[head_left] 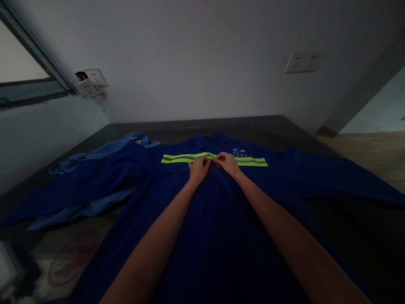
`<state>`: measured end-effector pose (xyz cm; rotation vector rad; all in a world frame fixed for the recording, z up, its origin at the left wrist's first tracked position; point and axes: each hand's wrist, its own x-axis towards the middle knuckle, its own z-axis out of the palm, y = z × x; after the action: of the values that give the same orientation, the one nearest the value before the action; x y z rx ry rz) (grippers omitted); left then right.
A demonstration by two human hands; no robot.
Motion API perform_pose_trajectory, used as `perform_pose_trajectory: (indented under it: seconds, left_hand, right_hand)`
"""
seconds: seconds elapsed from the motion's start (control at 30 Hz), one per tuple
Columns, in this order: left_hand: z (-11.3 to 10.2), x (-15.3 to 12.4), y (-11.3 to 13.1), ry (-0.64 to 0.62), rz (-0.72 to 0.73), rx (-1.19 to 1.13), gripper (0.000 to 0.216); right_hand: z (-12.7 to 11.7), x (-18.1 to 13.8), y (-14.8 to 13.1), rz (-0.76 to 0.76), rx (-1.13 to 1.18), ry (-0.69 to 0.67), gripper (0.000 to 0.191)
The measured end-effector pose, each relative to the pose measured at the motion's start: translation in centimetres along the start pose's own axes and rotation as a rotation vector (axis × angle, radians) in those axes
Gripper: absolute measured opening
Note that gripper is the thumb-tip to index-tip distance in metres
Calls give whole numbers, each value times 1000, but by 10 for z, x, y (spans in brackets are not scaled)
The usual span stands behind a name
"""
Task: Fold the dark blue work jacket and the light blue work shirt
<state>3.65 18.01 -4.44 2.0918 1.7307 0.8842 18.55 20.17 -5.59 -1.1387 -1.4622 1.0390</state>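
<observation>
A dark blue work jacket lies spread out with its front facing up and its sleeves out to both sides. A yellow-green reflective strip crosses its chest, and a white printed logo sits above the strip on the right. At the middle of the chest, my left hand pinches the edge of the front opening. Close beside it, my right hand pinches the other edge, fingertips almost meeting the left ones. Any small fastener between the fingers is too dark to make out.
Beneath the jacket is a dark table against a pale wall. A lighter blue garment lies partly under the left sleeve. Wall sockets are at right and left, with a window at the upper left. A blurred pale object sits at lower left.
</observation>
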Motion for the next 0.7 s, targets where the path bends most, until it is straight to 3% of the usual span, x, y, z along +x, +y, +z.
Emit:
perform_pose_trajectory:
  seconds: [0.27, 0.5, 0.7]
  left_hand:
    - [0, 2, -3, -36, 3, -70, 13]
    - [-1, 3, -6, -67, 42, -83, 10]
    - [1, 5, -8, -56, 2, -65, 8]
  right_hand:
    - [0, -1, 0, -19, 20, -15, 26]
    - [0, 1, -5, -108, -125, 21, 26]
    - [0, 4, -3, -28, -79, 21, 25]
